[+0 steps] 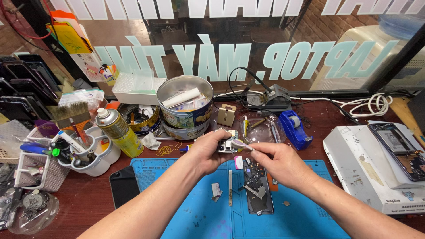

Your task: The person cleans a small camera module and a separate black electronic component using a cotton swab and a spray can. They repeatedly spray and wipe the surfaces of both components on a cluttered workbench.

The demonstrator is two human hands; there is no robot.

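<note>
At the centre of the frame my left hand [208,152] gripped a small camera module [226,145], fingers closed around it. My right hand [279,163] pinched a thin pale tool [241,144] against the module. Both hovered over the opened phone [258,186] on the blue mat [199,212].

Bare blue mat [305,208] lies open in front (tins [186,108], spray can [118,132] and tape dispenser [295,129] crowd behind).
</note>
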